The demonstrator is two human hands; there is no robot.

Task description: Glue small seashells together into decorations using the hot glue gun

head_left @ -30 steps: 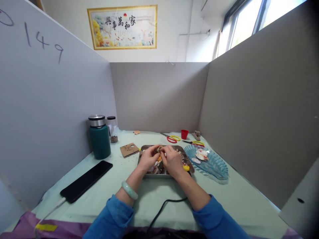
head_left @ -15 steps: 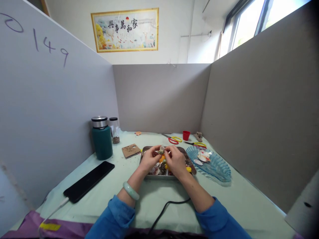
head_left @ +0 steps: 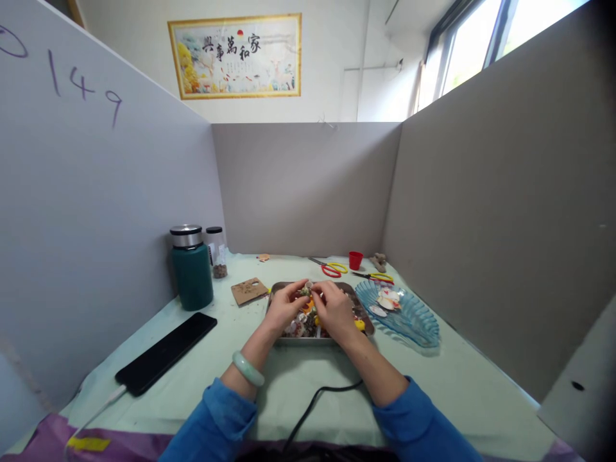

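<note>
Over a metal tray [head_left: 272, 296] of small shells and coloured bits, both my hands meet. My left hand [head_left: 283, 307] and my right hand [head_left: 333, 309] pinch a small greenish shell piece [head_left: 305, 290] between their fingertips, just above the tray's far half. A pale green bangle [head_left: 248, 368] sits on my left wrist. The fingers of both hands are curled and closed on the piece.
A blue glass leaf dish [head_left: 414, 317] with shells lies right of the tray. A green flask [head_left: 191, 266], a small jar [head_left: 217, 251], a card [head_left: 249, 290] and a black phone [head_left: 166, 351] lie left. Scissors [head_left: 331, 267] and a red cup [head_left: 355, 260] are behind. A black cable [head_left: 308, 410] runs toward me.
My hands stay together over the tray, dipping slightly lower than half a second ago while turning the small piece. Nothing else on the table has moved.
</note>
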